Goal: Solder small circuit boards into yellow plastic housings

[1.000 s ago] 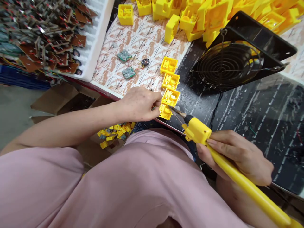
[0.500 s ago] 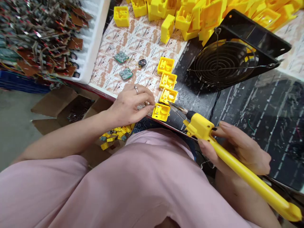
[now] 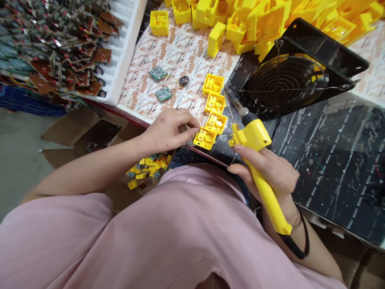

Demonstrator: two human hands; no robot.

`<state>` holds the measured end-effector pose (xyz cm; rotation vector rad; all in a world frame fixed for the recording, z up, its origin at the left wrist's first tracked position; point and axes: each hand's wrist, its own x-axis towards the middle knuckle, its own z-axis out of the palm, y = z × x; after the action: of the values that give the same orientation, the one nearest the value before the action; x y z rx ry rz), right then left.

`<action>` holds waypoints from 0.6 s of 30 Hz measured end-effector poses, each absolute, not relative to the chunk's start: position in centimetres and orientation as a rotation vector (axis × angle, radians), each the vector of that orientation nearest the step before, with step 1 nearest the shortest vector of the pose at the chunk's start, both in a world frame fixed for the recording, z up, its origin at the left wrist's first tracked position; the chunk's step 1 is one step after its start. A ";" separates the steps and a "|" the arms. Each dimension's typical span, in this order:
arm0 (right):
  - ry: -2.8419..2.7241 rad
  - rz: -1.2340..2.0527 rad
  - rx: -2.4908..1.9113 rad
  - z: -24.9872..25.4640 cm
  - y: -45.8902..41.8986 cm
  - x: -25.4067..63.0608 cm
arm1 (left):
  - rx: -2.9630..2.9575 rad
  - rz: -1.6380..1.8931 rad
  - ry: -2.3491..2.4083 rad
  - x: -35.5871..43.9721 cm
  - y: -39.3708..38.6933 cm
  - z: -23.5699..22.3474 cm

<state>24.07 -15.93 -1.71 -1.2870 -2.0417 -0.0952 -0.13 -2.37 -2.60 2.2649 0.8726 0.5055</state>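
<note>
My left hand (image 3: 174,130), with a ring on one finger, has thumb and forefinger pinched at the left edge of the nearest small yellow plastic case (image 3: 205,139). That case is the closest in a short row of several open cases; the farthest case (image 3: 213,84) lies beyond the others. Small metal contacts show inside them. In my right hand (image 3: 272,170) is a yellow soldering gun (image 3: 254,134), fingers wrapped round its handle. Its metal tip and thin feed tube point away from me, to the right of the row, apart from the cases.
A black fan (image 3: 282,86) with a wire guard stands at right. Yellow cases (image 3: 261,24) are heaped behind. Two green circuit boards (image 3: 163,94) and a small black round part (image 3: 183,80) lie left. A white foam tray (image 3: 120,68) holds many boards. Below is an open carton (image 3: 72,124).
My right hand has turned the soldering gun more upright and drawn its tip off the row, up and right. The nearest case now sits closer against the one beyond it.
</note>
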 end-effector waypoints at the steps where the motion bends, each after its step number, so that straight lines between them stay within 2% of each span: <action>1: -2.024 -0.063 -1.261 -1.9 -15.6 23.8 | 2.222 0.534 0.887 -0.2 -2.4 -2.7; 4: -2.004 -0.017 -1.231 -2.6 -14.7 22.9 | 2.102 0.630 0.989 -0.5 -2.5 -2.8; 7: -2.014 -0.108 -1.286 -3.5 -13.6 21.9 | 2.143 0.622 1.032 -1.0 -2.2 -2.6; 13: -2.212 -0.278 -1.350 -5.0 -12.1 20.2 | 2.615 0.365 0.816 -0.9 -1.8 -1.1; 18: -2.105 -0.225 -1.352 -4.5 -12.6 20.9 | 2.867 0.073 0.817 0.9 -2.5 0.0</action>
<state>20.91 -12.59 -4.51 -1.3520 -2.1048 -0.2252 0.90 -2.48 -0.01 2.8667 0.8171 0.0728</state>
